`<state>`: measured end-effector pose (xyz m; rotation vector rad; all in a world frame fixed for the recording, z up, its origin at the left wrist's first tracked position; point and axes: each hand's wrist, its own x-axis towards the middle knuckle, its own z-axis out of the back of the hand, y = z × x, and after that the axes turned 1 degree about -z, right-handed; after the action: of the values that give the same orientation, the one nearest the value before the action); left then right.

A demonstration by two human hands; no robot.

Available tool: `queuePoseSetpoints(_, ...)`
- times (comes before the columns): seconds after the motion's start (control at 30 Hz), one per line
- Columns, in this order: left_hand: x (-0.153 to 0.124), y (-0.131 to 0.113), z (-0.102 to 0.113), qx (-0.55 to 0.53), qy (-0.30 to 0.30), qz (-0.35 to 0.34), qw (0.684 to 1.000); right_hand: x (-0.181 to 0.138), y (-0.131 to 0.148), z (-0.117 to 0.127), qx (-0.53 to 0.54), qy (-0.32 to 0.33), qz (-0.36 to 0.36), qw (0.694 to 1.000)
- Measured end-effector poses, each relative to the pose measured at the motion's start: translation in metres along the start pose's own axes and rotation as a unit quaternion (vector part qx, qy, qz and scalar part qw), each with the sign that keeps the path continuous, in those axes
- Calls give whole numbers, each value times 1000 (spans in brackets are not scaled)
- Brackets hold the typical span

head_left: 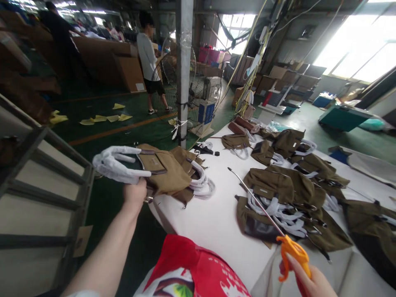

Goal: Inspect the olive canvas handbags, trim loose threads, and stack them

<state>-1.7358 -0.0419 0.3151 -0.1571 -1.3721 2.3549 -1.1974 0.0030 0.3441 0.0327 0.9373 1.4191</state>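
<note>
My left hand (134,192) grips a tan canvas bag (161,169) by its white-wrapped handles (116,164) at the near left corner of the white table (216,222). The bag lies on top of other tan bags (193,173) at that corner. My right hand (309,280), low at the bottom right, holds an orange-handled tool (292,251) whose long thin metal rod (253,200) points up and left over a pile of olive-brown bags (278,202).
More olive bags (297,152) with white-wrapped handles cover the table's right and far side. A grey pillar (184,70) and a fan (201,95) stand beyond the table. A person (150,62) stands on the green floor near cardboard boxes (117,66). A metal rack (40,194) is at left.
</note>
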Motion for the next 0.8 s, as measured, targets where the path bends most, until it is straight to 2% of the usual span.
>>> queuePoseSetpoints(0.1,14,-35,17,178,-15,-114,977,7,-11,5,41,-15,-10,999)
queuePoseSetpoints(0.2,24,-62,7,310,8,-238,920,12,-17,-1,39,-24,-28,999)
queuePoseSetpoints(0.3,29,-62,-38,364,110,-310,871,17,-18,-10,23,-28,-48,998)
queuePoseSetpoints(0.4,23,-37,-103,416,263,-327,807,22,-22,-15,17,-43,-76,996)
queuePoseSetpoints(0.53,-1,-1,-180,412,401,-367,731,22,-40,-18,25,-64,-108,992)
queuePoseSetpoints(0.67,-24,17,-237,418,476,-345,693,14,-59,-20,46,-69,-138,987)
queuePoseSetpoints(0.8,-49,28,-271,450,482,-296,691,7,-70,-28,60,-60,-147,986)
